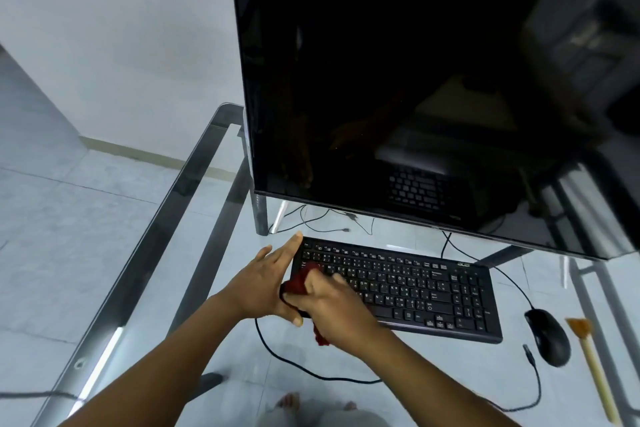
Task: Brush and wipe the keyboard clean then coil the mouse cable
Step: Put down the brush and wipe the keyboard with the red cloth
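Note:
A black keyboard lies on the glass desk in front of the monitor. My right hand grips a dark red cloth and presses it on the keyboard's left end. Against that left edge rests my left hand, fingers straight, thumb under the near corner. The black mouse sits right of the keyboard, its cable looping loose across the desk to a free plug. A wooden-handled brush lies at the far right.
A large dark monitor stands close behind the keyboard. The glass desk has a metal frame with its left edge near my left arm. Thin cables lie under the monitor. A black cable curves near the keyboard's front.

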A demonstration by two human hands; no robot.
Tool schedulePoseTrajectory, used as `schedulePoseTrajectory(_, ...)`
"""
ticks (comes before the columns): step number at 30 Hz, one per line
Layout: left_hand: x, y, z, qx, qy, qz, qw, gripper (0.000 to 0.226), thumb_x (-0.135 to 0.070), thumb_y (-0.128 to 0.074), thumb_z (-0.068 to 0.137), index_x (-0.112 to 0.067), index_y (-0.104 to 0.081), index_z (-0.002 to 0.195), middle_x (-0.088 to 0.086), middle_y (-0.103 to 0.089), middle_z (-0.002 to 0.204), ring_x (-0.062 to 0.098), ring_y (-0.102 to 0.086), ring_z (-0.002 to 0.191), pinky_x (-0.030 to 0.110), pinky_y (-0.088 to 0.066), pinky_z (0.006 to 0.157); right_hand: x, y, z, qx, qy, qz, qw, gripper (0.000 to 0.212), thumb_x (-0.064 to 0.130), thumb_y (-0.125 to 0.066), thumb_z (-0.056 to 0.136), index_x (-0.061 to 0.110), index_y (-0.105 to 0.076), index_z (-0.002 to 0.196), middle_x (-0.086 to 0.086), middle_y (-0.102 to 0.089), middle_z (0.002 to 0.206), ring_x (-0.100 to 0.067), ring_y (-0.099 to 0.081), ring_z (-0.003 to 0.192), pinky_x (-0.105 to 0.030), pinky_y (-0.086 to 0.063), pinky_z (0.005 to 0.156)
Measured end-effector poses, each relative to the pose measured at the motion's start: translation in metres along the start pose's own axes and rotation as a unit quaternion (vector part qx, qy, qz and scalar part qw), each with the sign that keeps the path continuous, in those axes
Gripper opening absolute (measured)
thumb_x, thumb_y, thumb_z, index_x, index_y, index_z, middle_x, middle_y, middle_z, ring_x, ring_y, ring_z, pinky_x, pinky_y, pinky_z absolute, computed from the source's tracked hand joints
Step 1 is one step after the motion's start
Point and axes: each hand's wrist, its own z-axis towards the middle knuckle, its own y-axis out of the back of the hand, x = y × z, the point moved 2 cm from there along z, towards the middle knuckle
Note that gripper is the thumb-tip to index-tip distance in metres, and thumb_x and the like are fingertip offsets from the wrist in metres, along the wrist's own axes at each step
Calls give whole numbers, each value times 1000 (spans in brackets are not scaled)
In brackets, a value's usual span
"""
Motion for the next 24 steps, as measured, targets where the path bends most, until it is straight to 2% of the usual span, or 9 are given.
schedulePoseTrajectory(1, 0, 0, 0, 1, 1, -1, 1000, 147, -77, -76, 50, -29, 19, 151, -5, -17, 161, 7, -14, 147, 27, 6, 118, -8, -2, -8, -8, 27, -22, 999, 28, 57, -56, 89, 33, -46, 78, 6, -47, 82, -18, -45, 87, -32, -42, 58)
schedulePoseTrajectory(3, -1, 1, -1, 0, 8, -6, 1000, 146, -73, -78, 51, -29, 18, 151, -6, -13, 162, 8, -10, 147, 26, 8, 117, -30, 1, -27, 9, 11, -39, 999, 6, 50, -59, 92, 50, -55, 88, 12, -41, 81, -18, -42, 82, -30, -34, 60)
schedulePoseTrajectory(5, -2, 0, -2, 1, 14, -12, 1000, 144, -68, -81, 53, -28, 17, 152, -7, -12, 161, 6, -8, 147, 24, 10, 115, -56, 3, -46, -19, -12, -72, 997, 35, 30, -70, 89, 51, -61, 115, 10, -39, 83, -15, -38, 72, -26, -30, 59)
schedulePoseTrajectory(6, -3, 0, -3, 0, 14, -12, 1000, 144, -66, -82, 54, -27, 17, 152, -8, -11, 161, 4, -6, 146, 24, 10, 115, -60, 5, -55, 1, -16, -77, 997, 45, 23, -76, 83, 46, -63, 119, 8, -39, 81, -13, -36, 69, -25, -31, 58)
schedulePoseTrajectory(9, -2, 0, -2, 2, 7, 2, 1000, 146, -69, -79, 53, -25, 17, 152, -7, -6, 162, 4, -6, 147, 26, 9, 117, -48, -2, -51, -31, 3, -84, 996, 54, 18, -86, 71, 40, -68, 117, 6, -43, 80, -10, -32, 68, -24, -33, 54)
schedulePoseTrajectory(13, -2, 0, -1, 5, 2, 13, 1000, 147, -79, -71, 48, -24, 17, 152, -6, -12, 162, 6, -10, 147, 28, 7, 118, -16, -13, -25, -54, 51, -87, 993, 42, 24, -73, 84, 41, -64, 121, 6, -39, 82, -9, -21, 73, -25, -24, 63)
schedulePoseTrajectory(17, -1, 0, -2, 2, 6, 16, 1000, 147, -80, -71, 47, -26, 17, 152, -7, -12, 162, 7, -13, 147, 31, 2, 120, -41, 1, -54, -21, 51, -118, 991, 54, 26, -78, 81, 43, -58, 128, 7, -44, 85, -11, -37, 74, -24, -26, 65)
schedulePoseTrajectory(21, -2, 0, -3, 8, 18, 6, 1000, 148, -84, -65, 43, -29, 20, 151, -8, -9, 162, 9, -13, 147, 30, 4, 119, -71, 18, -91, -28, 2, -146, 989, 69, 22, -93, 59, 43, -66, 119, 9, -47, 78, -8, -21, 74, -21, -26, 62)
schedulePoseTrajectory(24, -2, 0, -2, 10, 16, 5, 1000, 148, -84, -65, 43, -29, 21, 150, -8, -8, 162, 8, -12, 147, 32, 4, 120, -58, 13, -83, -22, -4, -133, 991, 69, 21, -92, 62, 40, -63, 122, 8, -46, 78, -8, -20, 72, -21, -25, 64)
